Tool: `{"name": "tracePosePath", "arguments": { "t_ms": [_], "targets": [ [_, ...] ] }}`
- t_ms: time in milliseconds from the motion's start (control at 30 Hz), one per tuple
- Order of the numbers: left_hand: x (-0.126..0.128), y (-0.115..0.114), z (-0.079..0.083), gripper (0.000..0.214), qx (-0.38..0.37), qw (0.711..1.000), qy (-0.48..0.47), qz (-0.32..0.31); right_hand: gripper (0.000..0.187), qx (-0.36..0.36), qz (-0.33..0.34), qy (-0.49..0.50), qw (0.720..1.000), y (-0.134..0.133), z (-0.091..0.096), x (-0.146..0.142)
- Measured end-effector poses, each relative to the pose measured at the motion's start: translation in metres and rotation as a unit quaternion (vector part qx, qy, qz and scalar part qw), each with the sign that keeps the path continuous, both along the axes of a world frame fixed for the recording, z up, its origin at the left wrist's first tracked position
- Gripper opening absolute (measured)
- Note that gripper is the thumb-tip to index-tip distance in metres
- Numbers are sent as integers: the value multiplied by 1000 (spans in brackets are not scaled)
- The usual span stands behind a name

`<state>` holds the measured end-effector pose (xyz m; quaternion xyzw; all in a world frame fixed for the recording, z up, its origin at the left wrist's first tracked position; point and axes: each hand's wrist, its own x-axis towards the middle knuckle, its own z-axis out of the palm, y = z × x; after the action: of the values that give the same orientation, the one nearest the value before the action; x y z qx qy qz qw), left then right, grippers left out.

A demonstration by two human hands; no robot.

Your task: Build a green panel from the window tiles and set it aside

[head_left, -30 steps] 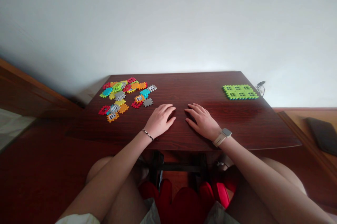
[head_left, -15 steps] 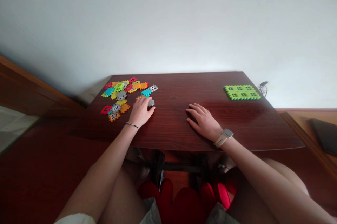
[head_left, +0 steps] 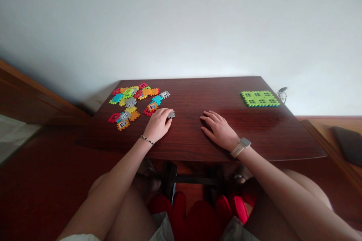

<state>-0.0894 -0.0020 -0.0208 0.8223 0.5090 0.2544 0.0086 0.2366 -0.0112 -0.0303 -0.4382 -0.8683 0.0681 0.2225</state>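
My left hand (head_left: 159,124) rests on the dark wooden table (head_left: 254,131) with its fingers curled on a grey toothed tile (head_left: 171,114), which shows at the fingertips. Just behind it lies a heap of coloured toothed tiles (head_left: 132,103) in red, orange, green, teal, yellow and grey. My right hand (head_left: 218,128) lies flat on the table a little to the right, fingers spread, holding nothing. A watch sits on that wrist.
A green assembled panel of tiles (head_left: 259,98) lies at the table's far right corner, with a cable (head_left: 281,92) beside it. A white wall stands behind the table. A dark flat object (head_left: 348,143) lies on the wooden surface at far right.
My left hand went left to the heap, took hold of the grey tile and has drawn it right, toward the table's middle. My right hand has stayed where it was.
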Motion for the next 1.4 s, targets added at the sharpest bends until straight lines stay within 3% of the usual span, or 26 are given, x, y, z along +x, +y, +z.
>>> {"name": "tracePosePath", "arguments": {
  "t_ms": [200,433,667,833,1033,1233,1400],
  "targets": [
    [13,-4,-3,57,-35,995,-90,-33,43,3,0,-1,1000,1,-2,0],
    [18,-3,-5,66,-54,995,-84,-26,43,0,1,-3,1000,1,-1,0],
    [40,-12,13,75,34,995,-67,-68,42,-9,-2,9,1000,0,2,-1],
    [52,-19,24,72,86,986,-73,-120,46,-25,14,97,995,-2,14,-3],
    [60,-24,30,72,120,978,-83,-149,58,-78,61,211,972,-7,26,-6],
    [64,-30,35,69,144,971,-96,-164,46,-86,73,269,957,-11,33,-8],
    [66,-33,38,71,175,964,-102,-174,41,-172,79,372,909,-13,38,-15]
  ]
}}
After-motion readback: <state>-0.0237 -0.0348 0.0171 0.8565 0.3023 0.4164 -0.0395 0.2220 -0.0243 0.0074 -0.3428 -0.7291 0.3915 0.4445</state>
